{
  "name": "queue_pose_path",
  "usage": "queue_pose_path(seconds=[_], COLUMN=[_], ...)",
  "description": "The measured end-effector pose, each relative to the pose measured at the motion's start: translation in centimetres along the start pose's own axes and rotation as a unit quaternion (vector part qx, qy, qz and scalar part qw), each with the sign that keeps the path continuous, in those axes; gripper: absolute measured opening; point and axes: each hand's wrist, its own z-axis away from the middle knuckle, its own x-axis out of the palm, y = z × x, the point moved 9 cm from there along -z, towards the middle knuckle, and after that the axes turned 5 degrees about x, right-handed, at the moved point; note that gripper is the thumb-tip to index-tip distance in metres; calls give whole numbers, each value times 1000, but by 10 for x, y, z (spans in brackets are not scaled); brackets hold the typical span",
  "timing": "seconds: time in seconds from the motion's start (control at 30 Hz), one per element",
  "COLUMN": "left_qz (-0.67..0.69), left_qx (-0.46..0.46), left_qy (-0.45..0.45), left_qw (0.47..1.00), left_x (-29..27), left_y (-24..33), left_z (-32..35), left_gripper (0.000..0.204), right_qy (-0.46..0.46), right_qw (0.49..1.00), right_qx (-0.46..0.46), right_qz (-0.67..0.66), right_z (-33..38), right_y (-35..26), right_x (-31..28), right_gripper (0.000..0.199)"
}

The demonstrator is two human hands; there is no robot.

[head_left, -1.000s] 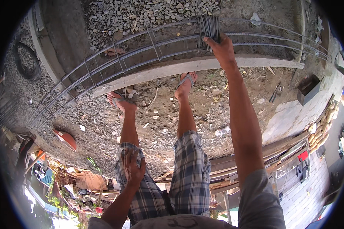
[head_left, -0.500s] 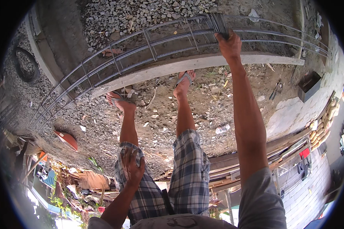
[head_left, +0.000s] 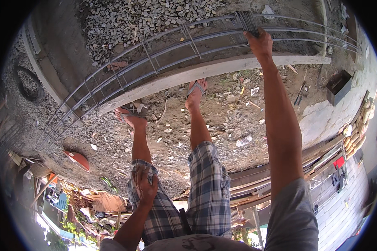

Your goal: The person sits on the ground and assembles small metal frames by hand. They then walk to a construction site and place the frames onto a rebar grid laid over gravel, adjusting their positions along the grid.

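A long rebar cage (head_left: 171, 51) of parallel steel bars curves across the upper part of the view, with rectangular stirrups spaced along its left half. Toward its right, a tight bundle of thin steel stirrups (head_left: 246, 22) sits around the bars. My right hand (head_left: 261, 45), arm stretched out, is closed on the near end of this bundle. My left hand (head_left: 146, 184) rests on my left knee with its fingers extended and holds nothing.
A long pale board (head_left: 184, 77) runs along the cage's near side, just beyond my sandalled feet. Gravel (head_left: 146, 19) is heaped behind the cage. Pliers (head_left: 299, 95) and a dark metal box (head_left: 338, 88) lie at right; a tire (head_left: 27, 83) and a red-orange dish-shaped object (head_left: 76, 160) at left.
My right hand has slid the stirrup bundle to the right along the bars, widening the gap to the nearest spaced stirrup. My left hand stays on the knee. The view has shifted slightly.
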Motion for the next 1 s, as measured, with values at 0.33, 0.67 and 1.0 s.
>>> queue_pose_path(seconds=[0.33,0.67,1.0], left_qz=[128,285,261], left_qx=[-55,-44,24], left_qy=[-15,-109,-37], left_qw=[990,951,964], left_x=[-18,30,-2], left_y=[112,193,170], left_z=[-16,-4,-49], left_gripper=[51,47,40], right_qy=[-176,-123,-130], right_qw=[978,990,989], right_qx=[-6,-32,17], right_qz=[-112,-59,-71], right_z=[5,1,15], right_y=[1,-19,-24], right_x=[36,10,13], right_gripper=[61,45,43])
